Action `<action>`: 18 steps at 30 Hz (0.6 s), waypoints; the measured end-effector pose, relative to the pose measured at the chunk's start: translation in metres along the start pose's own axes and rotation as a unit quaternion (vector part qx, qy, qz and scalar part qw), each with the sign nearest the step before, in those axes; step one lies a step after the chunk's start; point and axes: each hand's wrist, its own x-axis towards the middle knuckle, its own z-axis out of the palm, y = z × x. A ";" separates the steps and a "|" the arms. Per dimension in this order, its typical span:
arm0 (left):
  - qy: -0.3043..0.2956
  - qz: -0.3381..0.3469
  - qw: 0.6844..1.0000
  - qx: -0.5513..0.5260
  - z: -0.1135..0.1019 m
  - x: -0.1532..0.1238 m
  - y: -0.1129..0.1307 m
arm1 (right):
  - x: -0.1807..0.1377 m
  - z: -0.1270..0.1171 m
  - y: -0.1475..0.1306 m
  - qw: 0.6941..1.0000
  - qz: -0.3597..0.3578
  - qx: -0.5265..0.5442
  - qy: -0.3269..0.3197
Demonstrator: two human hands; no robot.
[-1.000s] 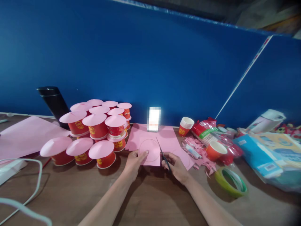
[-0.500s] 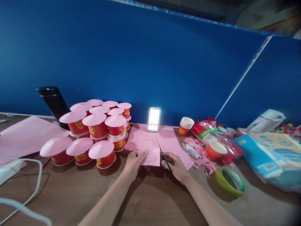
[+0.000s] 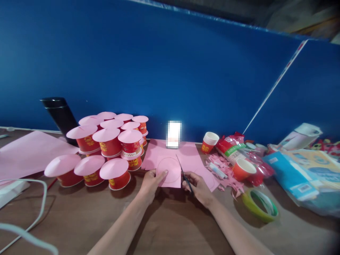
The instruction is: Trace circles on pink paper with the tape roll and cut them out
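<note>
My left hand (image 3: pixel 151 182) pinches the lower left edge of a pink paper piece (image 3: pixel 172 175), thumb on top. A round outline is drawn on that piece. My right hand (image 3: pixel 198 186) is closed around a pair of dark scissors (image 3: pixel 187 180), whose blades point up and away along the paper's right edge. Whether the blades touch the paper I cannot tell. Beneath and behind lie larger pink sheets (image 3: pixel 190 153). To the left stand several red paper cups topped with pink paper cones (image 3: pixel 114 169), some of them stacked.
A phone with a bright screen (image 3: pixel 174 135) leans by the blue partition (image 3: pixel 159 71). At right are stacked cups (image 3: pixel 209 141), pink scraps (image 3: pixel 228 180), a tape roll (image 3: pixel 260 205) and blue packages (image 3: pixel 290 177). A black flask (image 3: pixel 60 118) and white cable (image 3: pixel 44 198) are at left.
</note>
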 end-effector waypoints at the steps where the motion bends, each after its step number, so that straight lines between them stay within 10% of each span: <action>1: -0.003 -0.001 1.000 -0.003 0.000 0.000 0.000 | 0.000 0.000 0.000 1.000 0.000 0.000 -0.001; 18: -0.015 0.002 1.000 0.002 -0.003 0.002 0.000 | 0.000 0.001 -0.002 1.000 0.006 0.015 0.001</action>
